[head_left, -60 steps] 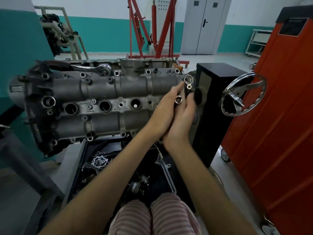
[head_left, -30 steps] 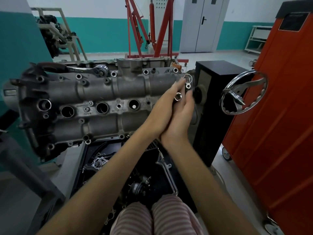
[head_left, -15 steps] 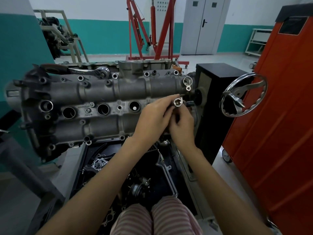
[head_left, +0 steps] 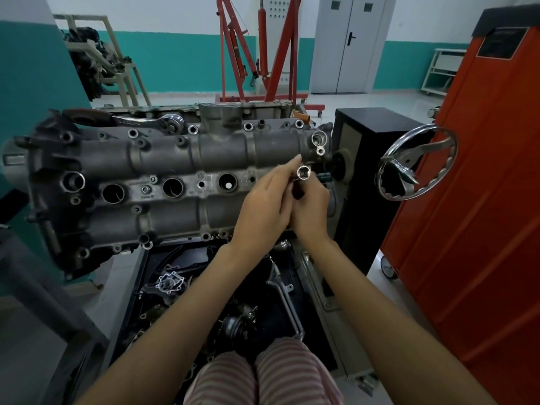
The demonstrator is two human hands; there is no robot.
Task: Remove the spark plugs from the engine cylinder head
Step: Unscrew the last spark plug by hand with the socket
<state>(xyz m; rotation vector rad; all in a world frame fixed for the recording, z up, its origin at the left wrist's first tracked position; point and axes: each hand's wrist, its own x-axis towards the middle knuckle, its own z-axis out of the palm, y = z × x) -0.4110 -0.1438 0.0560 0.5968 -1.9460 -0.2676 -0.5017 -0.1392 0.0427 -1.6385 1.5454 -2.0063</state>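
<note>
A big grey engine cylinder head (head_left: 163, 182) fills the left and middle of the frame, lying on its side on a stand. A row of round plug holes (head_left: 172, 187) runs across its middle, and the one nearest the hands shows a small pale dot deep inside. The two hands meet right of the middle of the frame, in front of the right end of the cylinder head. The left hand (head_left: 263, 206) has its fingers stretched up along a shiny socket tool (head_left: 303, 172), with one fingertip pointing past it. The right hand (head_left: 311, 206) is curled round the dark lower part of the same tool. The open round end of the socket faces the camera, and it looks hollow. I cannot tell if a spark plug sits inside it. A silver ratchet wrench (head_left: 152, 121) rests on top of the cylinder head in the upper left of the frame. A shiny hand wheel (head_left: 416, 163) sticks out on the right, beside a black box (head_left: 368, 182) and a tall orange cabinet (head_left: 482, 200). A red engine crane (head_left: 263, 48) stands at the top middle. Loose engine parts lie in a dark tray (head_left: 187, 287) below the hands, and striped trousers (head_left: 263, 378) show at the bottom.
</note>
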